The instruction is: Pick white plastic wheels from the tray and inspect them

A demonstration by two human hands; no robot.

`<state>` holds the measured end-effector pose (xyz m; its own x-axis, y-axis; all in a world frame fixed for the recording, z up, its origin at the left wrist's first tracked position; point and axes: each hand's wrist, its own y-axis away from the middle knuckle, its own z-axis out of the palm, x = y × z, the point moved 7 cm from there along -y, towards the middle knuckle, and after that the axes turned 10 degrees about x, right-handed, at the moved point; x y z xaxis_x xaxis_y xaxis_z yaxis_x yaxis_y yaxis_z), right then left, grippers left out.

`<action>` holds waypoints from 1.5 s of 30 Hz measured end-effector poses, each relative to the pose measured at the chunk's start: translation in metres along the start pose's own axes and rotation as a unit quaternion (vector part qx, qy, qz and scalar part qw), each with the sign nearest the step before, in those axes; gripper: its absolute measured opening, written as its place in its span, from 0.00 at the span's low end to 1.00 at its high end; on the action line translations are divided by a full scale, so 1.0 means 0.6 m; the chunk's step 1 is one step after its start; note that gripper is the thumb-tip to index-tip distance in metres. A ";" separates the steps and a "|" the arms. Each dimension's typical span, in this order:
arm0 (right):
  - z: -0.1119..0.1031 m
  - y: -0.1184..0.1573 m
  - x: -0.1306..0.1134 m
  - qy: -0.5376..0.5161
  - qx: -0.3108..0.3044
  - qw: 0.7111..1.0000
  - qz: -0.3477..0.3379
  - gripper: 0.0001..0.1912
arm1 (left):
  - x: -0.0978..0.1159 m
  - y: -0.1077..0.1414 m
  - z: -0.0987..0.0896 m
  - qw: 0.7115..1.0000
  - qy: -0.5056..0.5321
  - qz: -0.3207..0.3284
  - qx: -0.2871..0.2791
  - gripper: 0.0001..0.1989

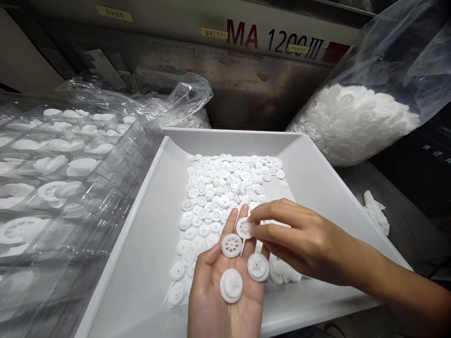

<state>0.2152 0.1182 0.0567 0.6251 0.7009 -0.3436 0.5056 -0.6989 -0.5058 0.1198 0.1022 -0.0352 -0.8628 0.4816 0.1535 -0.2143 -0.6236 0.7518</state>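
Note:
My left hand [225, 305] is palm up over the tray and holds several small white plastic gears. On its palm lie a domed gear [231, 285], a toothed gear [258, 267] and a spoked gear [231, 245]. Over its fingers, my right hand [296, 234] pinches another spoked gear [244, 227] by its right edge; the thumb is mostly hidden. Thin white strips stick out near the gears. Beneath both hands, a pile of the same white gears [225, 183] spreads across the tray's floor.
The white tray [134, 206] has raised walls. Left of it stand clear divided boxes [116, 173] with white parts in their compartments. A clear bag full of white gears [352, 117] leans at the right, and another plastic bag [183, 101] lies behind. A machine panel [176, 19] runs along the back.

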 end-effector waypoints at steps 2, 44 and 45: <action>-0.005 -0.004 -0.005 -0.007 0.001 1.000 -0.004 0.07 | 0.002 -0.003 0.000 1.000 0.010 -0.008 -0.010 0.28; 0.032 0.007 -0.067 0.014 0.051 0.998 -0.030 0.08 | -0.002 0.001 0.000 0.996 -0.028 -0.018 -0.087 0.23; 0.031 0.008 -0.064 0.012 0.063 0.998 -0.022 0.08 | -0.004 0.001 0.003 0.995 -0.025 -0.022 -0.094 0.23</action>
<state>0.1827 0.0906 0.0528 0.6192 0.7257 -0.2999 0.4550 -0.6428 -0.6162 0.1224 0.1019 -0.0336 -0.8276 0.5386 0.1585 -0.3371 -0.7025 0.6268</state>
